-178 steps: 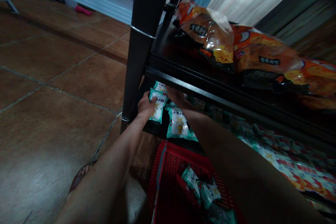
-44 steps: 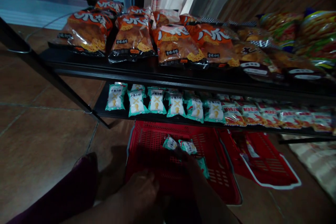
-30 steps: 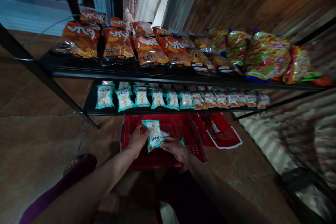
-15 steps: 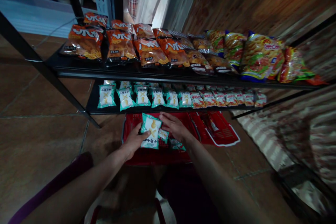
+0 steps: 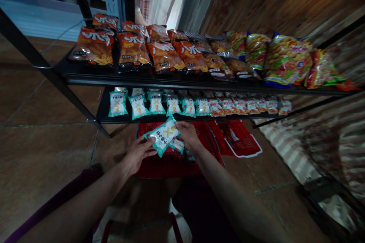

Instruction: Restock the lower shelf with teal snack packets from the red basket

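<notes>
Between my two hands, a teal-and-white snack bag is held tilted above a red shopping basket. My left hand grips its lower left end, thumb on top and fingers beneath. At the upper right corner, my right hand pinches the bag. Partly covered by the held bag, a smaller-looking teal-and-white bag lies in the basket. Just beyond stands the lower shelf, with a front row of matching teal-and-white bags along its left half.
Red-and-white snack bags fill the lower shelf's right half. Orange snack bags and large yellow-blue bags sit on the upper shelf. A second red basket stands on the floor at right. A black shelf post slants at left.
The snack bag has turned from nearly upside down to a slant with its printing readable. My right hand, open beside it before, has closed on its corner.
</notes>
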Motion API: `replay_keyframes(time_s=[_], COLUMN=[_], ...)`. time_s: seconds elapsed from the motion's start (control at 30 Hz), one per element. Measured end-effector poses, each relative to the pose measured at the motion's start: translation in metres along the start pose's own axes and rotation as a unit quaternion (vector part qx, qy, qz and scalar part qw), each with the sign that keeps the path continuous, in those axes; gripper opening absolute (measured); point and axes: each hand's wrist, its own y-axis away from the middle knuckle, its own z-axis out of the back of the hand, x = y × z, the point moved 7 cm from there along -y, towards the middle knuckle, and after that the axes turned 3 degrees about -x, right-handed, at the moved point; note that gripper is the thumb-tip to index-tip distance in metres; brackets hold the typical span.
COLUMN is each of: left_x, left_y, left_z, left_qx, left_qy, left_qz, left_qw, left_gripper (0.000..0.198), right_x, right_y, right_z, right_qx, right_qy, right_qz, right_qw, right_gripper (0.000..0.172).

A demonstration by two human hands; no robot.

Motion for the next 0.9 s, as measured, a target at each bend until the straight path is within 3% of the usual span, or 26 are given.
replay_keyframes(time_s=[0.1, 0.27, 0.37, 0.43, 0.53, 0.63, 0.77, 0.83, 0.9], left_x=[-0.005, -0.001, -0.004, -0.008, -0.014, -0.020, -0.026, -0.028, -0.031], left_y=[0.003, 0.008, 0.007, 0.005, 0.003, 0.003, 0.003, 0.002, 0.001], left_z=[0.005, 0.001, 0.005, 0.009, 0.013, 0.017, 0.024, 0.029, 0.033], left_qx=[-0.023, -0.006, -0.029, -0.052, -0.069, -0.077, -0.092, -0.101, -0.105], left_qy=[0.034, 0.072, 0.087, 0.076, 0.076, 0.096, 0.123, 0.113, 0.081], left_qz=[-0.025, 0.002, -0.024, -0.051, -0.072, -0.069, -0.065, -0.068, -0.072], left_qw=[0.999, 0.997, 0.996, 0.994, 0.992, 0.990, 0.986, 0.986, 0.989], left_gripper=[0.024, 0.031, 0.033, 0.033, 0.027, 0.022, 0.022, 0.021, 0.020], right_x=[-0.009, -0.022, -0.011, -0.001, 0.006, 0.006, -0.009, -0.020, -0.022], right_y=[0.007, 0.023, 0.025, 0.025, 0.028, 0.032, 0.036, 0.035, 0.032], right_z=[-0.002, -0.019, -0.019, -0.017, -0.018, -0.021, -0.029, -0.032, -0.030], right_qx=[-0.028, -0.024, -0.020, -0.024, -0.016, -0.006, 0.071, 0.130, 0.151], right_qy=[-0.027, -0.033, 0.119, 0.248, 0.358, 0.392, 0.361, 0.321, 0.301], right_qz=[-0.043, -0.055, 0.041, 0.101, 0.119, 0.116, 0.085, 0.042, 0.036], right_qw=[0.998, 0.998, 0.992, 0.963, 0.926, 0.913, 0.926, 0.937, 0.941], right_gripper=[0.028, 0.032, 0.028, 0.028, 0.031, 0.031, 0.024, 0.021, 0.016])
